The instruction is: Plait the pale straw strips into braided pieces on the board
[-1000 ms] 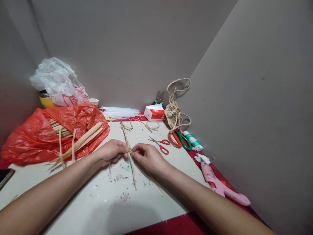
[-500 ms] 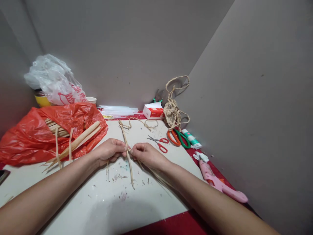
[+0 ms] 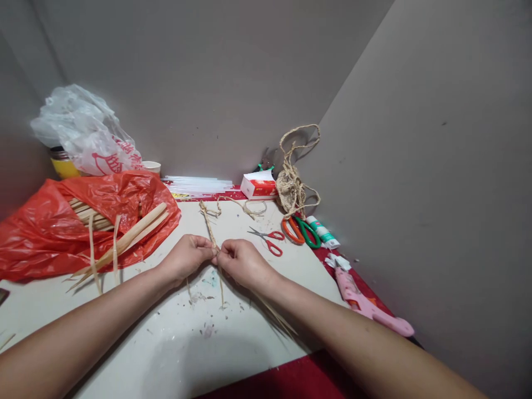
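A thin braid of pale dried plant strips (image 3: 208, 224) runs from the board's far side down to my fingers. My left hand (image 3: 192, 256) pinches its near end between thumb and forefinger. Touching it from the right, my right hand (image 3: 243, 263) is closed on the strips at the same spot. Loose strip ends (image 3: 276, 317) trail out below my right wrist, and a thinner one (image 3: 221, 291) hangs down between the hands. The exact crossing of the strips is hidden by my fingertips. Small red-handled scissors (image 3: 270, 241) lie just beyond my right hand.
At left, a red plastic bag (image 3: 37, 221) holds more dried strips (image 3: 139, 227). Along the right edge lie orange-and-green-handled scissors (image 3: 310, 233), a white-green tube (image 3: 323, 231) and a pink glue gun (image 3: 369, 307). A coiled braided cord (image 3: 288, 188) stands beside a red-white box (image 3: 260, 185).
My right hand has moved slightly left, against my left fingertips. The long strip that hung down between the hands has shifted, and only a thinner end shows there. The view has shifted slightly.
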A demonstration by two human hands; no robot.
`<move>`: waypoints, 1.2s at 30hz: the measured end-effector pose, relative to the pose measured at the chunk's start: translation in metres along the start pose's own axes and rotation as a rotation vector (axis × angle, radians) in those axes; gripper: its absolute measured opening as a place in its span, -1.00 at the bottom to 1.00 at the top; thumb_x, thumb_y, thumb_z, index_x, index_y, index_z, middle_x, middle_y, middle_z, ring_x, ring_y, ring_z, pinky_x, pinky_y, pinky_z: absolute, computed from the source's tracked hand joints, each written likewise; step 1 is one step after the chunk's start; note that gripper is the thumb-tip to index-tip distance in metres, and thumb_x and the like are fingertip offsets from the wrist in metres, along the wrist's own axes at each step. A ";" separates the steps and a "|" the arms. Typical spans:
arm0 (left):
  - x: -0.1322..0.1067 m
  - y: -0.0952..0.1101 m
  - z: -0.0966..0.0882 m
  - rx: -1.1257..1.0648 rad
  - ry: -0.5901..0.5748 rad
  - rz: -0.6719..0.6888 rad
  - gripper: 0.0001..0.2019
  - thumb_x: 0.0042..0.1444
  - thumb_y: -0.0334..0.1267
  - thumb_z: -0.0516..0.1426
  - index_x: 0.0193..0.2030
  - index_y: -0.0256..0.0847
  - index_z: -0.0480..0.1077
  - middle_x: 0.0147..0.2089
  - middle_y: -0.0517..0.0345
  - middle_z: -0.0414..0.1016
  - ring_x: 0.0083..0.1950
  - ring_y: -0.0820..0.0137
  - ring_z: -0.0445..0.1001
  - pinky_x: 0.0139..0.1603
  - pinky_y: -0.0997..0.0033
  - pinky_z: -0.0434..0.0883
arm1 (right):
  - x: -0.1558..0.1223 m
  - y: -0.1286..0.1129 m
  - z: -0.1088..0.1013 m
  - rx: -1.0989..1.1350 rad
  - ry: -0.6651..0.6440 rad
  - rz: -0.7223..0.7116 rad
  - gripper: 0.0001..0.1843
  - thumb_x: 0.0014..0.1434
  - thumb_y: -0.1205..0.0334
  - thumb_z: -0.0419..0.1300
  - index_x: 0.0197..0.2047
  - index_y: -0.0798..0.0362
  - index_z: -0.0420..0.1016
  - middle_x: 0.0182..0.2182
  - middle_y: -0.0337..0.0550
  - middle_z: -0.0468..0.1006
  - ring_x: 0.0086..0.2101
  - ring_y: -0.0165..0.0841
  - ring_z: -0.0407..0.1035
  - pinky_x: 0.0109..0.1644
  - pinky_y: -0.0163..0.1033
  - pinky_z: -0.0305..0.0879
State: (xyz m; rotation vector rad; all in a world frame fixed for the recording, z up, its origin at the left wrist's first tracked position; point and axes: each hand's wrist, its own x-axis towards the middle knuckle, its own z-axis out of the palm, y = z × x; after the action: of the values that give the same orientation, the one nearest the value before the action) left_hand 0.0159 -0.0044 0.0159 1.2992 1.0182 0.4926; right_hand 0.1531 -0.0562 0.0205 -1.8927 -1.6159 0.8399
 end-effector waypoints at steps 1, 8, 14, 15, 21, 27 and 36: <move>0.000 -0.001 0.000 -0.004 0.003 0.002 -0.93 -0.13 -0.34 0.14 -0.51 -0.31 0.35 -0.66 0.32 0.27 -0.70 0.67 -0.02 -0.66 0.55 -0.09 | -0.001 0.002 0.002 -0.042 0.038 -0.042 -0.76 0.02 0.19 0.10 -0.62 0.07 0.24 -0.68 -0.29 0.30 -0.62 -0.49 0.12 -0.53 -0.36 -0.02; 0.000 -0.003 0.001 -0.001 -0.055 0.026 -0.82 -0.08 -0.18 0.15 -0.49 -0.29 0.35 -0.68 0.37 0.12 -0.70 0.65 -0.06 -0.68 0.52 -0.14 | -0.006 0.004 0.008 -0.209 0.148 -0.118 -0.73 0.09 0.24 0.04 -0.61 0.08 0.31 -0.65 -0.25 0.33 -0.57 -0.47 0.14 -0.46 -0.36 0.01; -0.001 -0.002 0.003 -0.118 -0.059 0.001 -0.81 -0.12 -0.19 0.17 -0.51 -0.29 0.35 -0.71 0.39 0.09 -0.71 0.66 -0.08 -0.71 0.54 -0.14 | -0.012 -0.008 0.004 -0.401 0.143 -0.096 -0.74 0.12 0.23 0.01 -0.46 0.08 0.48 -0.54 -0.15 0.50 -0.51 -0.40 0.30 -0.42 -0.33 0.05; -0.001 -0.002 0.003 -0.130 -0.065 0.001 -0.81 -0.11 -0.19 0.17 -0.52 -0.29 0.35 -0.71 0.38 0.09 -0.71 0.67 -0.08 -0.71 0.55 -0.14 | -0.014 -0.012 0.004 -0.462 0.141 -0.092 -0.73 0.14 0.22 0.00 -0.40 0.08 0.50 -0.50 -0.12 0.53 -0.49 -0.37 0.33 -0.41 -0.32 0.06; 0.001 -0.003 0.003 -0.168 -0.044 -0.046 -0.86 -0.15 -0.26 0.19 -0.52 -0.31 0.36 -0.71 0.30 0.24 -0.74 0.67 0.00 -0.71 0.56 -0.12 | -0.028 -0.031 0.001 -0.591 0.044 -0.175 -0.68 0.18 0.13 0.01 -0.16 0.09 0.50 -0.38 -0.02 0.58 -0.41 -0.29 0.41 -0.35 -0.28 0.13; 0.002 0.000 -0.003 -0.285 -0.123 -0.093 -0.82 -0.24 -0.30 0.25 -0.47 -0.35 0.39 -0.65 0.28 0.33 -0.75 0.70 -0.04 -0.71 0.56 -0.18 | -0.025 -0.017 -0.030 -0.007 0.087 -0.118 -0.60 0.17 0.00 0.03 -0.48 0.12 0.45 -0.58 -0.17 0.48 -0.61 -0.46 0.29 -0.51 -0.37 0.13; 0.001 0.004 -0.005 -0.289 -0.169 -0.082 -0.81 -0.19 -0.28 0.24 -0.45 -0.36 0.37 -0.59 0.20 0.41 -0.74 0.71 0.01 -0.72 0.59 -0.18 | -0.008 -0.003 -0.014 0.788 -0.312 0.212 -0.72 0.11 0.09 0.11 -0.40 0.17 0.40 -0.68 -0.32 0.30 -0.76 -0.61 0.03 -0.75 -0.46 -0.16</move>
State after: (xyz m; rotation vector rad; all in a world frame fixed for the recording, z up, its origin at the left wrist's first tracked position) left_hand 0.0133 0.0001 0.0192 1.0192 0.8224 0.4416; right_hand 0.1605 -0.0630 0.0333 -1.4043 -0.9925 1.6343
